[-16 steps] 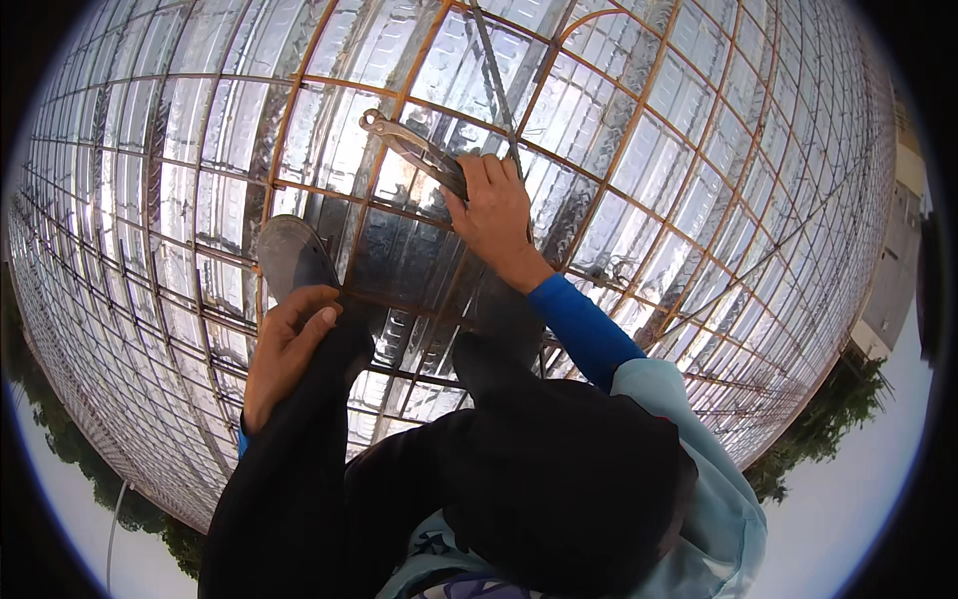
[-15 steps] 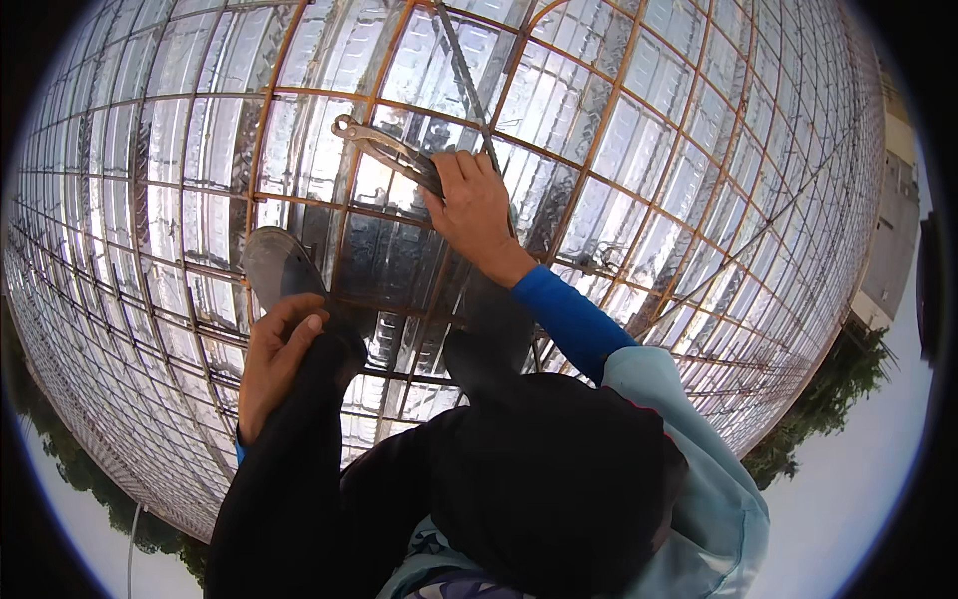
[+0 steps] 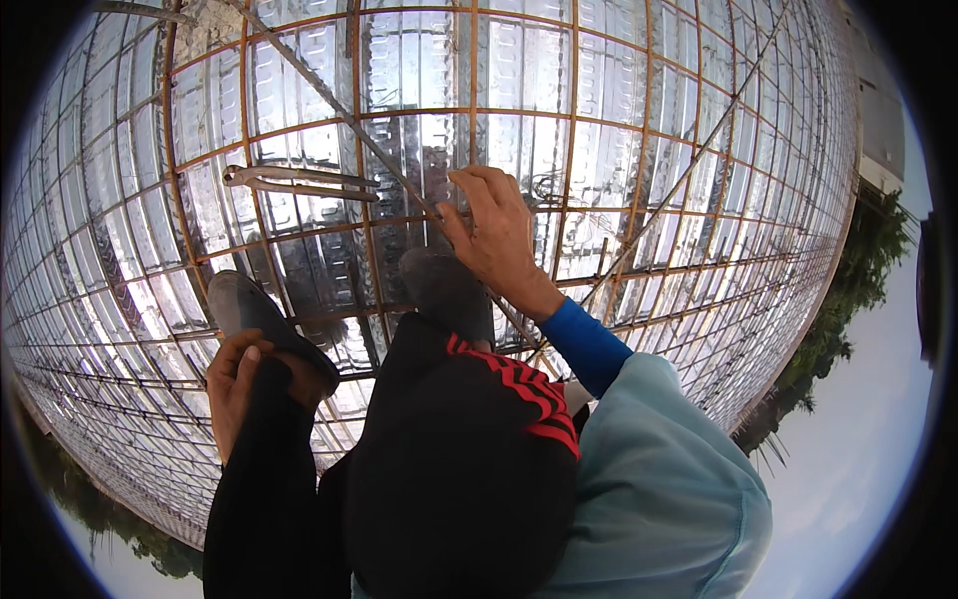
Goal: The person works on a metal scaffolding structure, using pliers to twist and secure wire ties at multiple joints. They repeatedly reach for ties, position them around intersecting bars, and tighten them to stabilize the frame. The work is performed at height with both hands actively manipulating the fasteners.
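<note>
My right hand (image 3: 499, 235) is open over the steel bar grid, its fingers apart and half bent with nothing in them. It is close to a thin slanting rod (image 3: 339, 112). Left of it, a pair of long-handled pincers (image 3: 299, 183) lies across the bars, its jaws pointing left and its handle ends toward my hand. My left hand (image 3: 235, 384) is beside my left lower leg, above the dark boot (image 3: 239, 302). Its fingers are curled with the thumb against them; what they hold, if anything, is hidden.
Rusty reinforcing bars (image 3: 574, 110) form a grid over shiny ribbed metal decking (image 3: 524, 60). Thin loose wires (image 3: 546, 190) lie right of my right hand. A long diagonal rod (image 3: 689, 165) crosses the grid. Trees (image 3: 853, 270) and a building (image 3: 880, 120) stand beyond the right edge.
My right hand has let go of the pincers, which now lie on the grid. The hand has moved slightly right and down. My left hand stays by my leg; the view has shifted.
</note>
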{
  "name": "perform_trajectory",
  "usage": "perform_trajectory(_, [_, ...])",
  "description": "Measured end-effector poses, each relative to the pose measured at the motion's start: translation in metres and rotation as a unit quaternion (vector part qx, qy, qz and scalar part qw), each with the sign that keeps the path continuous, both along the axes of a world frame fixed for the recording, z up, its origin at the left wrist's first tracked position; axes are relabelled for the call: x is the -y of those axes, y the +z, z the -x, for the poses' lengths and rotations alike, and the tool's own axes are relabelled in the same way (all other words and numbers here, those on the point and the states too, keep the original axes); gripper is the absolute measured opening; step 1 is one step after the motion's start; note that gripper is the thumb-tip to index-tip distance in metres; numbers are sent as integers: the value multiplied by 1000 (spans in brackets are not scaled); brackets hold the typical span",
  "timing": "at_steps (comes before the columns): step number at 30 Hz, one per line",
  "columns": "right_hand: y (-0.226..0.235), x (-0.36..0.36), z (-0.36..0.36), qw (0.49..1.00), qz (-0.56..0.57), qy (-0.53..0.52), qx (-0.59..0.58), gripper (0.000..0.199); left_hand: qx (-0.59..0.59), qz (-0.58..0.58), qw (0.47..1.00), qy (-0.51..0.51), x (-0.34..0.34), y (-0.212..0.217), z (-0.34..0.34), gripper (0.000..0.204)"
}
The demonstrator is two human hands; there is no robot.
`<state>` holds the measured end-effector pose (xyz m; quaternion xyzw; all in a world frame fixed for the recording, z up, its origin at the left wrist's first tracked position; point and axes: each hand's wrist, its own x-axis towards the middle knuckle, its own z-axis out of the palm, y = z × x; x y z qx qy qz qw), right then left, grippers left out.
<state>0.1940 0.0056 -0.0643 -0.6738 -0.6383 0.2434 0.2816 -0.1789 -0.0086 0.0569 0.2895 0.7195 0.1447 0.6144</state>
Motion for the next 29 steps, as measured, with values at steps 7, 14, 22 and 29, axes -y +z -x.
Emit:
perform_trajectory(7, [-8, 56, -140, 956, 136, -57, 252, 44, 27, 37, 999, -1, 8, -11, -9, 30])
perform_trajectory(14, [-10, 52, -163, 950, 186, 1, 252, 20, 17, -103, 960, -259, -25, -25, -12, 31])
perform_trajectory(22, [76, -2, -107, 969, 115, 69, 205, 13, -4, -195, 948, -251, -44, -24, -25, 24])
perform_trajectory(29, [71, 15, -83, 961, 136, 50, 234, 13, 65, -258, 919, -290, -71, -33, -59, 25])
